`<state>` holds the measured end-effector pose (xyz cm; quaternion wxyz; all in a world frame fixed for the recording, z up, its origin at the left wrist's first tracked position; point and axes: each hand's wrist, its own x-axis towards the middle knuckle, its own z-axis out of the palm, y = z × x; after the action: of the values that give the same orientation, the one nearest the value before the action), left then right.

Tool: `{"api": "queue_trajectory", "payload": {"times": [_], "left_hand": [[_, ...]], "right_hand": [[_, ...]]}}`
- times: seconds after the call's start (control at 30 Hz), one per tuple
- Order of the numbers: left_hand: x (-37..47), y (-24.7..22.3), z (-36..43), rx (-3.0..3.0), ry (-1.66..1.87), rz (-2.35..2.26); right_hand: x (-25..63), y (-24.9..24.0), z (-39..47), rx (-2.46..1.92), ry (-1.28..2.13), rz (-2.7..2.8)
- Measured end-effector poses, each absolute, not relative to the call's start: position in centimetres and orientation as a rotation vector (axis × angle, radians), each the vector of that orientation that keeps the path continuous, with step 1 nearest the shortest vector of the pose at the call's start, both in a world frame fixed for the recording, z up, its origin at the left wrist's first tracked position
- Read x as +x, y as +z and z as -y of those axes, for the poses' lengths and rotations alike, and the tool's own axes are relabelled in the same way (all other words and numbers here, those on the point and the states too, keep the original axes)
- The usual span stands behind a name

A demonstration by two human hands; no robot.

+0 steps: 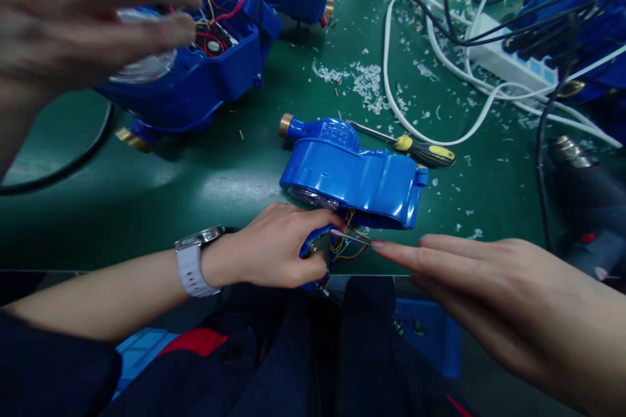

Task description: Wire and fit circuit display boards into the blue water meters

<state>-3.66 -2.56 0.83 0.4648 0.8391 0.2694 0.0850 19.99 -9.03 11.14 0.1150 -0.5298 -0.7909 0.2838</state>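
A blue water meter (349, 172) with a brass threaded end lies tipped on its side on the green table, its open compartment towards me. Yellow, red and dark wires (342, 241) run out of it to a small blue cover with a circuit board (320, 246). My left hand (276, 244), wearing a watch, is closed around that cover at the table's front edge. My right hand (469, 280) pinches a slim metal tool (355, 238), its tip among the wires beside my left fingers. Whether the tool is tweezers or a pick I cannot make out.
Behind the meter lies a yellow-and-black screwdriver (425, 150). Another person's blurred hand (98, 13) hovers over a larger open blue meter (195, 91). White shavings (366, 85), a power strip (513, 55) with cables, and a heat gun (581, 189) occupy the right side.
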Motion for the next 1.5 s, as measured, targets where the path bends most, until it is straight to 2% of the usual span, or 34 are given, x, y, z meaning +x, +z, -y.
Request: {"api": "queue_trajectory", "payload": {"times": [0.07,0.17,0.27,0.33,0.53,0.8,1.07,1.27,1.5], "left_hand": [[-3.8,0.9,2.4,1.981,0.230,-0.652],[-3.9,0.8,2.2,1.851,0.283,-0.651],[-3.8,0.6,2.3,1.779,0.336,-0.626],[-3.8,0.4,2.4,1.761,0.370,-0.626],[-3.5,0.2,3.2,1.607,0.393,-0.749],[-0.4,-0.2,5.7,1.137,0.656,-0.938],[3.4,-0.5,8.2,1.045,0.872,-1.030],[4.1,0.1,9.2,0.979,0.903,-1.013],[3.5,-0.3,9.9,1.043,0.823,-0.990]], "right_hand": [[20.7,11.8,9.3,-1.459,0.883,2.464],[22.1,11.0,10.8,-1.730,0.618,2.181],[23.4,7.6,12.4,-1.951,0.365,1.807],[24.0,4.7,12.9,-2.016,0.256,1.749],[25.6,-2.0,11.7,-1.851,0.149,1.781],[24.9,-2.7,11.7,-1.641,-0.125,1.517],[20.4,-3.2,14.6,-1.413,0.226,1.611],[20.2,-2.3,13.9,-1.474,0.869,1.435],[20.2,-1.1,13.9,-1.390,0.961,1.434]]}}
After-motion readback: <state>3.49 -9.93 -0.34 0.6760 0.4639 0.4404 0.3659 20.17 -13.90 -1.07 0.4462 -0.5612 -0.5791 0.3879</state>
